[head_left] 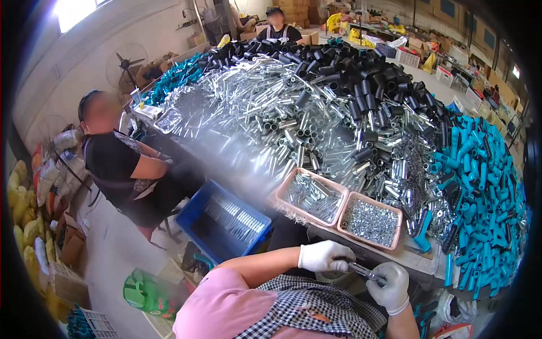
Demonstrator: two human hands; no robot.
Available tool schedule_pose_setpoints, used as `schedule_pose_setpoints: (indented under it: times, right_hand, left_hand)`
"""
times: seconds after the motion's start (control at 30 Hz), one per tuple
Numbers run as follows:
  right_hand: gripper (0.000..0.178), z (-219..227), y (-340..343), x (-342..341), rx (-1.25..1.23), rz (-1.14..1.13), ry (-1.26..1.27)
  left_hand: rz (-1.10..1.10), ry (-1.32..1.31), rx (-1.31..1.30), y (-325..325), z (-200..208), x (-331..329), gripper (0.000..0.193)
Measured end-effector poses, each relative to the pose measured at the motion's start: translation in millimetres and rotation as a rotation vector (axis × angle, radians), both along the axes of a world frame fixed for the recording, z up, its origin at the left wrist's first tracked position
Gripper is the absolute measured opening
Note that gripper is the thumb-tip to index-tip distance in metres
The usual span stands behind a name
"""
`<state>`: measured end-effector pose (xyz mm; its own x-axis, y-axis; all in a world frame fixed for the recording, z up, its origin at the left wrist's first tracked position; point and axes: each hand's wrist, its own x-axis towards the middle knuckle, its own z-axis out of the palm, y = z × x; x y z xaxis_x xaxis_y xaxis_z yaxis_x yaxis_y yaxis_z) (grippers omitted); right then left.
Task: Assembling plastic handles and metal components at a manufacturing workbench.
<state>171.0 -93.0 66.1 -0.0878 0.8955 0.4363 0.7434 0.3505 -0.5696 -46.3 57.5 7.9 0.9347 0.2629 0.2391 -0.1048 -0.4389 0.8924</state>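
Note:
My left hand (323,257), in a white glove, is closed on one end of a short shiny metal part (363,270). The other end sits in the fingers of my right hand (390,287), gloved in white too. I cannot make out the part's exact kind; it looks like a slim silvery tube or rod. Just beyond my hands, at the table's near edge, stand two pink plastic trays. Small silvery fasteners fill the right tray (370,245), while longer metal pieces lie in the left tray (282,198).
A large heap of metal tubes (305,130) covers the table, with black sleeves (367,85) behind and teal handles (480,175) at right. A blue crate (192,217) holding metal rods stands left of me. One co-worker (116,152) sits at left, another (278,31) at the far side.

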Motion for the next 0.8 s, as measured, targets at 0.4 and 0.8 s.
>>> schedule_pose_setpoints:
  times: [0.4, 0.8]
  right_hand:
    - [0.066, -36.9, -21.3, -21.3, 0.002, 0.034, -0.226]
    - [0.053, -22.4, -9.0, -26.9, -0.078, 0.11, -0.382]
  left_hand:
    - [-0.078, 0.235, 0.173, -60.5, -10.8, 35.1, 0.035]
    - [-0.198, 0.245, 0.017, -28.4, -18.0, 17.5, 0.051]
